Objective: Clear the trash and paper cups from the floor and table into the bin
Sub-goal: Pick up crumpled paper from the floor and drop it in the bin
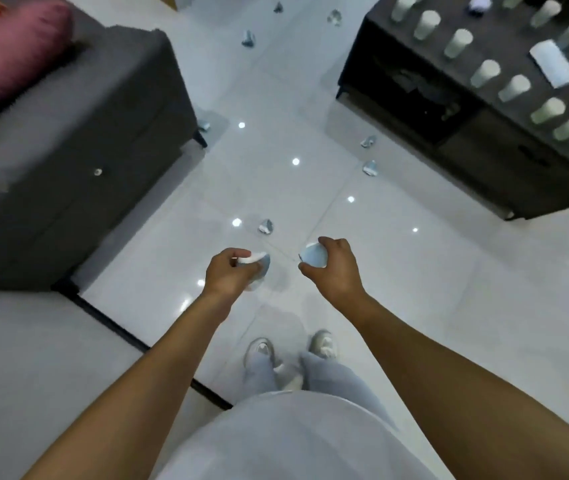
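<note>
My left hand point(229, 273) grips a crumpled piece of white paper trash point(258, 263) above the glossy tiled floor. My right hand point(333, 261) holds another white crumpled ball point(312, 256). Just ahead of both hands a crumpled paper wad point(266, 226) lies on the floor. More wads lie farther off: two beside the dark table point(369, 168) point(368, 141), one by the sofa leg point(204, 125), and others at the far end point(248, 39). Several white paper cups point(458, 43) stand in rows on the dark table point(483, 140). No bin is visible.
A grey sofa point(68, 161) with a pink cushion point(12, 53) fills the left side. A white folded sheet point(553, 62) lies on the table among the cups. My feet in pale shoes point(258, 351) stand on the tiles below the hands.
</note>
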